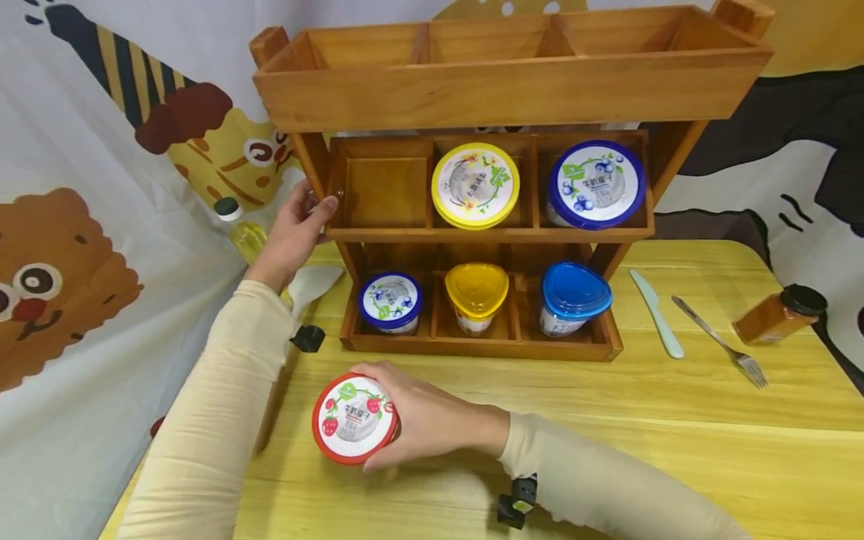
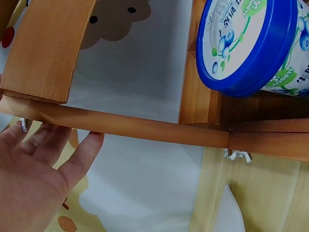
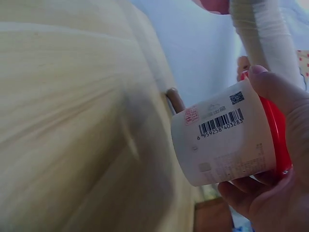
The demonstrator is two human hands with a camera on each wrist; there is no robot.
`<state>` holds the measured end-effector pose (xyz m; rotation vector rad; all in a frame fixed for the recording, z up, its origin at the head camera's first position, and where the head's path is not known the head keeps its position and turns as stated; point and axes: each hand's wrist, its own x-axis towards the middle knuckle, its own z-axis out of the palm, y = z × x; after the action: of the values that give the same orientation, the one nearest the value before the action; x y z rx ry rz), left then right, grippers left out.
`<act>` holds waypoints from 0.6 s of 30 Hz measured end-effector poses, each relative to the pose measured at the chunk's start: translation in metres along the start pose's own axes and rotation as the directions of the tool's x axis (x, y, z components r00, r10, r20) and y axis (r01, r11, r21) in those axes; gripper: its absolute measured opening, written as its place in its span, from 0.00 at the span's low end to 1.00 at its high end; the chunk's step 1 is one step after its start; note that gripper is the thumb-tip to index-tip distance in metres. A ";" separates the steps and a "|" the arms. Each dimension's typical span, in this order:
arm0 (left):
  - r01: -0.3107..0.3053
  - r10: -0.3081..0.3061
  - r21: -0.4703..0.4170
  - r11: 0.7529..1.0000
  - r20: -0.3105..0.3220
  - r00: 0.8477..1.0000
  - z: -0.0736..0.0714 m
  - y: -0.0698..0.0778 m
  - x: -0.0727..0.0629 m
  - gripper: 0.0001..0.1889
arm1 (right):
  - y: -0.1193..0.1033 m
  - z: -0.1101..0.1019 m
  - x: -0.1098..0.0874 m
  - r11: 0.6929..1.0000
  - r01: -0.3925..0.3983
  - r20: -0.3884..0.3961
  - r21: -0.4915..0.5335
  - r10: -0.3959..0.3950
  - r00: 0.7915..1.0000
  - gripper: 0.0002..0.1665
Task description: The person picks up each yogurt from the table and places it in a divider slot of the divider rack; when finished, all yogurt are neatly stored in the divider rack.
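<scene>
My right hand [image 1: 432, 412] holds a tub with a red strawberry lid [image 1: 356, 416] above the table, fingers and thumb around its lid end. The right wrist view shows the white side of the tub [image 3: 224, 133] with a barcode, tilted. At the left end of the wooden rack [image 1: 432, 236], my left hand [image 1: 293, 229] grips the side frame, thumb in front and fingers behind. In the left wrist view, its fingertips lie against the wooden side board [image 2: 145, 128]. The middle tier holds a yellow-lidded tub [image 1: 475, 186] and a blue-lidded tub [image 1: 597, 184]; its left compartment is bare.
On the bottom tier stand a small blueberry tub [image 1: 390, 301], a yellow-lidded cup [image 1: 476, 292] and a blue-lidded cup [image 1: 575, 294]. To the right lie a pale green knife [image 1: 658, 315], a fork [image 1: 722, 341] and a jar [image 1: 779, 315]. An oil bottle [image 1: 246, 232] is beside my left forearm.
</scene>
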<state>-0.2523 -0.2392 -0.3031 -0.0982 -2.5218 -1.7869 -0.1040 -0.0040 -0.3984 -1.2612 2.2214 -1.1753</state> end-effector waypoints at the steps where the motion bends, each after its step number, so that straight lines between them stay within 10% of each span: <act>1: 0.002 -0.002 0.000 1.000 -0.001 1.000 0.000 0.000 0.000 0.31 | 0.000 -0.003 -0.002 1.000 -0.006 -0.007 0.000 0.006 1.000 0.67; 18: 0.011 -0.011 0.016 1.000 -0.016 1.000 0.001 -0.001 0.001 0.31 | -0.021 -0.070 -0.014 0.999 0.017 -0.262 -0.032 -0.024 0.965 0.66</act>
<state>-0.2536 -0.2388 -0.3039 -0.0698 -2.5301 -1.7638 -0.1282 0.0369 -0.3409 -1.2021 2.4244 -1.3941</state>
